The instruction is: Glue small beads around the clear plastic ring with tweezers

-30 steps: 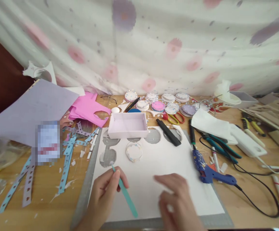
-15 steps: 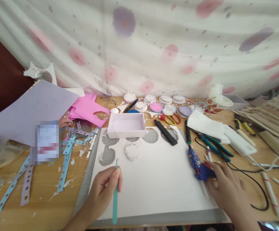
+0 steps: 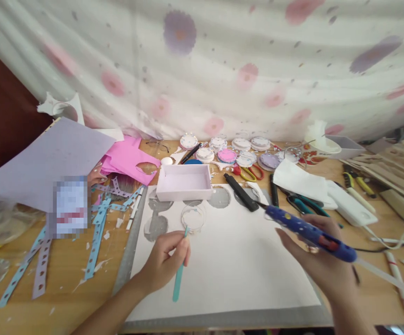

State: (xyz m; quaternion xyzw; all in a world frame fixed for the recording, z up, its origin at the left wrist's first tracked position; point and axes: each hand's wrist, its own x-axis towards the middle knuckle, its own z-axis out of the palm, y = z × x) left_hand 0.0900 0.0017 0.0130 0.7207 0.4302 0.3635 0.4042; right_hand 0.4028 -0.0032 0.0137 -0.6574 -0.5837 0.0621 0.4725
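Between thumb and fingers, my left hand (image 3: 169, 255) pinches a teal tweezer-like tool (image 3: 178, 281), its tip near a thin beaded ring (image 3: 193, 218) on the white sheet (image 3: 236, 260). My right hand (image 3: 322, 260) is wrapped round a blue glue gun (image 3: 292, 225), raised above the sheet's right side. The gun's nozzle points left toward a black tool (image 3: 241, 191), and a clear glue stick (image 3: 386, 275) sticks out of its rear. An open white box (image 3: 184, 182) stands behind the ring.
Decorated round discs (image 3: 227, 155) line the back. Pliers (image 3: 306, 204), a white device (image 3: 353, 204) and white sticks (image 3: 402, 284) lie right. Pink sheets (image 3: 127, 158), a pixelated rectangle (image 3: 71, 207) and blue punched strips (image 3: 97, 237) are left. A patterned curtain (image 3: 205, 70) hangs behind.
My right hand has lifted the glue gun off the table and turned its nozzle left. My left hand has moved slightly right and up, bringing the teal tool's tip to the ring.
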